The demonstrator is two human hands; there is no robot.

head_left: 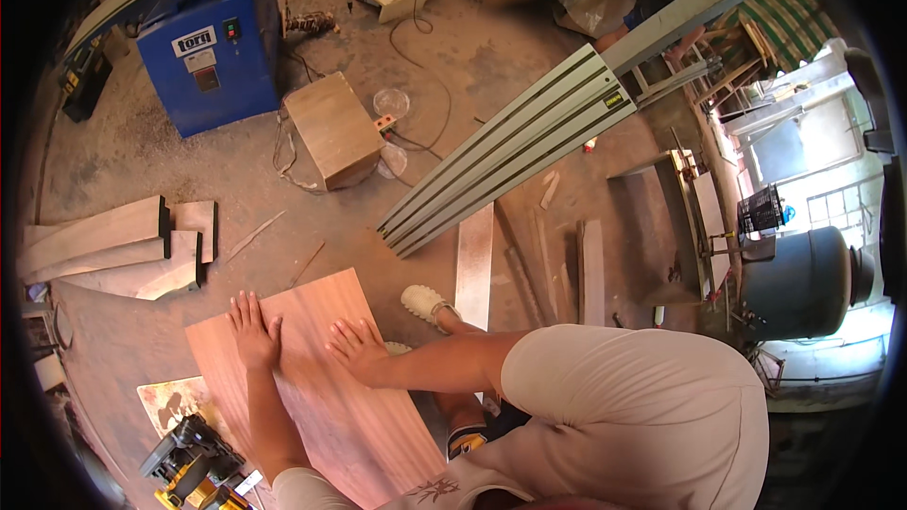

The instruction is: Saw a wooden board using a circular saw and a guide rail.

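Note:
A reddish-brown wooden board [326,397] lies under both of my hands. My left hand [253,332] rests flat near the board's far left edge, fingers stretched out and slightly apart. My right hand [355,351] is spread flat near its right edge, with the fingers pointing up and left. Neither hand grips anything. A black and yellow circular saw [196,458] sits beside the board's left side, close to my left forearm. Whatever supports the board is mostly hidden beneath it.
A beige clog [425,302] shows past the board's right edge. A long grooved metal guide rail [510,151] slants across the middle. Wood pieces [113,241] lie at left. Farther off are a blue machine cabinet [208,61], a wooden box [333,127] and loose cables.

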